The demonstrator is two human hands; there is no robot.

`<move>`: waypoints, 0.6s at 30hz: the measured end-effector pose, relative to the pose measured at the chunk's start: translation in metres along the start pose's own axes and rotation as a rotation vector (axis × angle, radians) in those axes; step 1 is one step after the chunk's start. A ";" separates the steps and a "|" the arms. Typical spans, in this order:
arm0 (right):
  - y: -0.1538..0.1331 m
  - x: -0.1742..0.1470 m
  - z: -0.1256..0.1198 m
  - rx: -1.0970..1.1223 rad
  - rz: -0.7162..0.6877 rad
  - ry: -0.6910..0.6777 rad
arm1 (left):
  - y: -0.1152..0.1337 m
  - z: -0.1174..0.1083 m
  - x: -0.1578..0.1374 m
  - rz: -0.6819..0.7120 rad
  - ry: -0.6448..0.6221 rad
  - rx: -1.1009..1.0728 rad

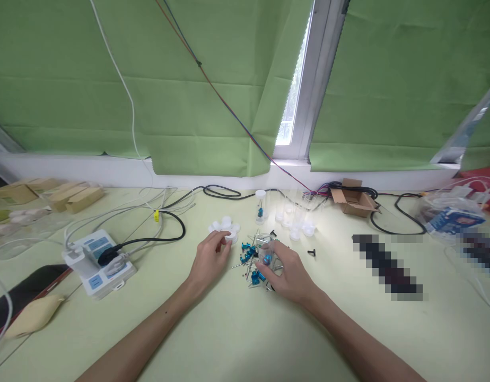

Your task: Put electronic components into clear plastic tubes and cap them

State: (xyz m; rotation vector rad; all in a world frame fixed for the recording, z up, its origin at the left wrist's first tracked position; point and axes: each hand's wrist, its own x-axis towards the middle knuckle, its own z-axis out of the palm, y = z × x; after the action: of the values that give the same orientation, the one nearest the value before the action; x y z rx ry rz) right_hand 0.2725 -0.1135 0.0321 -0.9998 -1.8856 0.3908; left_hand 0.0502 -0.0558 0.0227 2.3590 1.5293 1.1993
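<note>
My right hand (288, 268) is wrapped round a clear plastic tube (264, 248) with a small blue metal part inside. Below and around the tube lies a loose pile of blue metal parts (247, 254) mixed with thin metal rods. My left hand (212, 254) is closed, its fingertips on a round white cap (231, 236) at the edge of a group of white caps (226, 222). Behind the pile stands an upright capped tube (260, 208) with a blue part inside. Several more clear tubes (295, 223) stand to its right.
A power strip (104, 265) with plugs and cables is at left, near a cream pouch (34, 315). An open cardboard box (353, 200) sits at the back right. Black cables (225, 193) run along the wall. A small black part (312, 252) lies right of the pile.
</note>
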 end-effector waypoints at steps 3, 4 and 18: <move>0.000 -0.001 0.000 -0.008 0.011 -0.018 | -0.011 0.001 0.004 -0.025 -0.013 0.021; 0.001 -0.001 0.001 -0.007 0.017 -0.020 | -0.013 0.001 0.004 -0.029 -0.020 0.023; 0.006 -0.003 0.003 -0.018 0.028 -0.040 | -0.021 0.003 0.005 -0.012 -0.076 -0.040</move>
State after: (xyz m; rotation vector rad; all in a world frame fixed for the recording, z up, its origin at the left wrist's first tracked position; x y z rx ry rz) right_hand 0.2735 -0.1111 0.0250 -1.0385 -1.9158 0.4145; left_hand 0.0379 -0.0402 0.0135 2.3382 1.4796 1.1138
